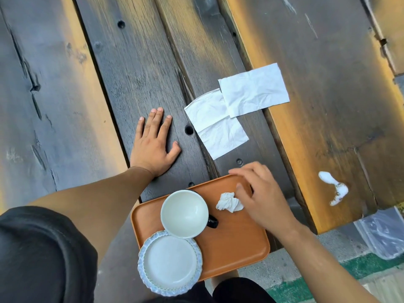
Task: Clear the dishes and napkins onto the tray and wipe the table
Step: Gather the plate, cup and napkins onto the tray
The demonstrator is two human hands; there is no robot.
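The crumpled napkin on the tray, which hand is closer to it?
Right. The right hand hovers beside the crumpled napkin, fingers nearly touching it; the left hand lies flat on the table beyond the tray.

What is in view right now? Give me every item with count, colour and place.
tray: one, orange-brown, at the near table edge, overhanging it.
mug: one, white inside, dark handle, on the tray's left part.
plate: one, white with a bluish scalloped rim, on the tray's near left corner, past its edge.
crumpled napkin: one, white, on the tray right of the mug.
flat napkins: two, white, overlapping on the table beyond the tray.
spill: one, white, on the table to the right.
table: one, dark weathered wooden planks.
left hand: flat on the table, fingers straight.
right hand: over the tray's far right, beside the crumpled napkin, holding nothing.
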